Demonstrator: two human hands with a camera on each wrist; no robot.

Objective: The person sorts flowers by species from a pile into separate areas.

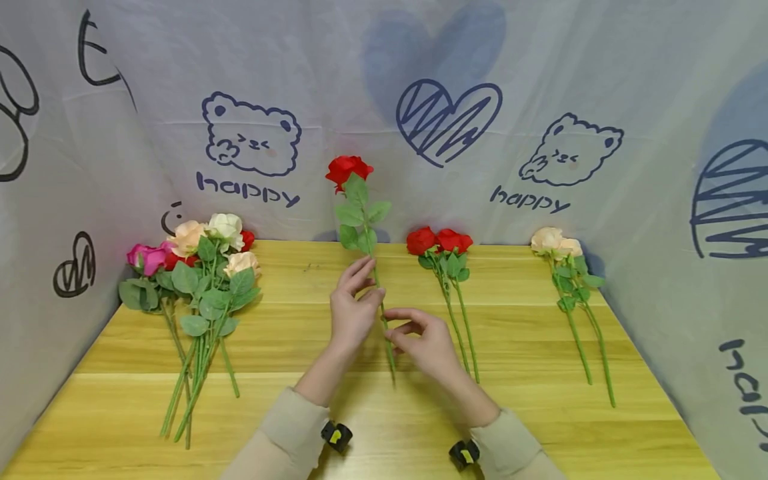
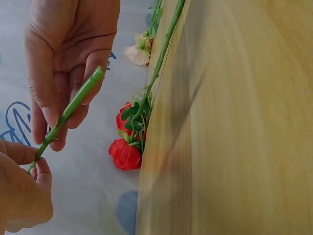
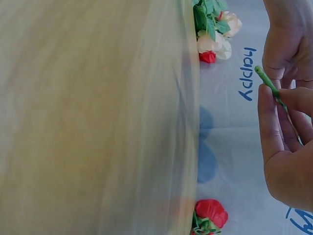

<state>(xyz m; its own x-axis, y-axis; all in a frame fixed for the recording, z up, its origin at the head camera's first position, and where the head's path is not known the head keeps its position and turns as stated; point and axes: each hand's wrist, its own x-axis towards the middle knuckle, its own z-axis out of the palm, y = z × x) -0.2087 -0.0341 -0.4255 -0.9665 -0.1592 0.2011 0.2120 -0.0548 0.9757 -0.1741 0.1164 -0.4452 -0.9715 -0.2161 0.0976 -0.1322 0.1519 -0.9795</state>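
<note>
A single red rose (image 1: 349,172) with green leaves is held up over the middle of the table, bloom at the top and stem slanting down. My left hand (image 1: 355,310) pinches its stem just below the leaves. Lower on the same stem, the thumb and fingers of my right hand (image 1: 427,343) grip it from the other side. In the left wrist view, the cut end of the stem (image 2: 80,95) points up past the right hand (image 2: 68,63). Seen from the right wrist, the stem end (image 3: 264,77) sticks out beyond the right thumb and fingers.
A mixed bunch of pink, peach, white and red roses (image 1: 210,293) lies at the left on the wooden table (image 1: 288,413). Two red roses (image 1: 441,243) lie right of the hands. Two peach roses (image 1: 558,245) lie farther right. A printed cloth (image 1: 348,80) stands behind.
</note>
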